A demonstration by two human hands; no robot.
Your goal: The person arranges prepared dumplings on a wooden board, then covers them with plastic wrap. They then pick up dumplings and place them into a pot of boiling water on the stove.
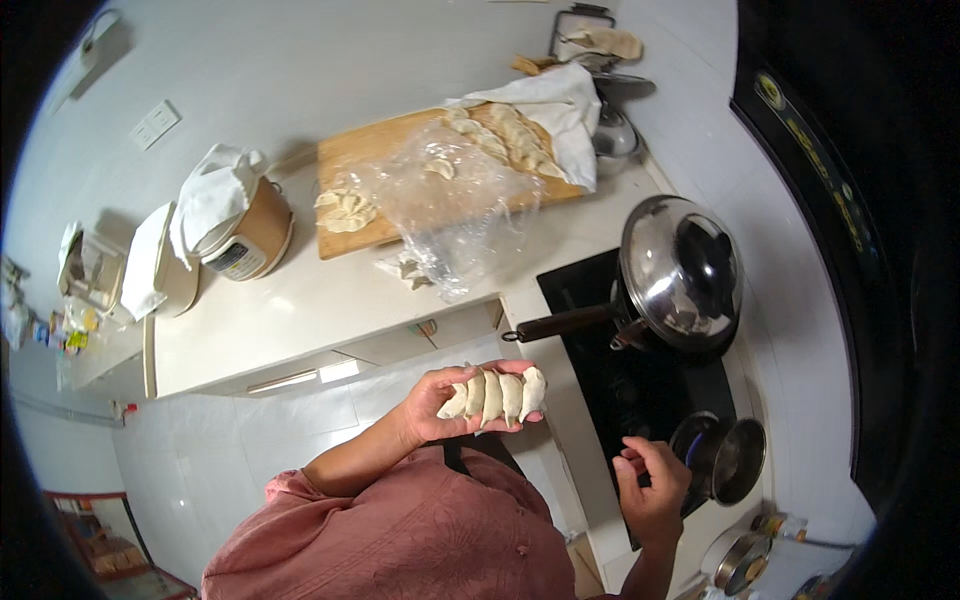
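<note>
My left hand [435, 409] is in front of my body, its palm bearing a row of several raw dumplings [492, 397] packed side by side. Fingers and thumb curl along the edges of the row. Over the front part of the black cooktop [611, 390] is my right hand [656, 487]. Its fingers are bent, with a gap between thumb and forefinger, and nothing shows in it. Ahead of me, a wooden cutting board [420, 127] carries more dumplings [517, 139] in rows, partly under a white cloth [574, 112]. A crumpled clear plastic sheet [457, 195] covers its middle.
A lidded wok [679, 274] sits on the cooktop, its dark handle [566, 322] pointing left. Small pots [739, 461] stand beyond my right hand. Left along the counter [300, 322] are a cloth-covered rice cooker [251, 240] and a pale container [161, 262].
</note>
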